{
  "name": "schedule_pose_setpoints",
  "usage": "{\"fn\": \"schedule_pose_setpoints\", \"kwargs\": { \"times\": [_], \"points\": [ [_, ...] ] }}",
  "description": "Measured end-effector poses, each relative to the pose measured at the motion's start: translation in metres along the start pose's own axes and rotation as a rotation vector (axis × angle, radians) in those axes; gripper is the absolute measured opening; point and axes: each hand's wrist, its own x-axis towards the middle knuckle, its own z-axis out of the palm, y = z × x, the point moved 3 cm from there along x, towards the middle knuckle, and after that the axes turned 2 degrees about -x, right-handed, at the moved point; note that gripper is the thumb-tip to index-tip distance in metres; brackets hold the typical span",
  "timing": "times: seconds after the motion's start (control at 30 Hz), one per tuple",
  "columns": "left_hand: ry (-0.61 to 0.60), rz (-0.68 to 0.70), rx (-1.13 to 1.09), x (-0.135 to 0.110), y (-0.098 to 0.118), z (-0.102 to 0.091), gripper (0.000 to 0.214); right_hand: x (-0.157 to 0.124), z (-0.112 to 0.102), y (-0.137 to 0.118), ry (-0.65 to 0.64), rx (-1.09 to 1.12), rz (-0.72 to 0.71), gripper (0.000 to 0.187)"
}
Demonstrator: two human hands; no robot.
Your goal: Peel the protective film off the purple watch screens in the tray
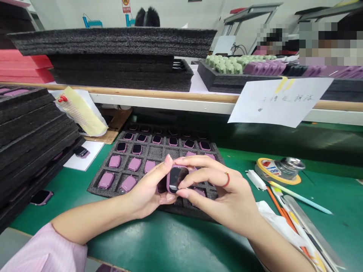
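Between my two hands is a purple smartwatch case [177, 178] with a dark glossy screen, held above the front of a black foam tray. My left hand [150, 185] grips it from the left, thumb along its upper edge and fingers beneath. On its right side, the fingers and thumb of my right hand [218, 185] pinch the edge. A second dark screen [162, 186] shows partly behind my left thumb. The foam tray [154, 152] holds rows of purple cases, screen up at the back and purple side up in front; my hands hide some pockets.
Stacked black foam trays [34, 124] stand at the left, with a loose watch case [41, 197] beside them. Tape roll [279, 170], pens [300, 197] and white tissue [276, 219] lie at the right. A shelf [159, 99] crosses above, with a paper note [279, 102] hanging.
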Motion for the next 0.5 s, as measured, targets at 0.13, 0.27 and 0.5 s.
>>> {"fn": "schedule_pose_setpoints", "kwargs": {
  "times": [0.13, 0.27, 0.5],
  "points": [
    [0.008, -0.044, -0.031, -0.003, -0.001, 0.002, 0.051, -0.001, -0.011, 0.004, 0.282, 0.147, 0.067, 0.012],
    [-0.051, -0.059, -0.097, -0.006, 0.0, 0.006, 0.05, -0.008, -0.023, 0.007, 0.516, 0.292, 0.092, 0.008],
    [-0.133, -0.046, -0.122, -0.007, 0.001, 0.007, 0.045, -0.005, -0.021, 0.0, 0.449, 0.226, 0.093, 0.031]
  ]
}}
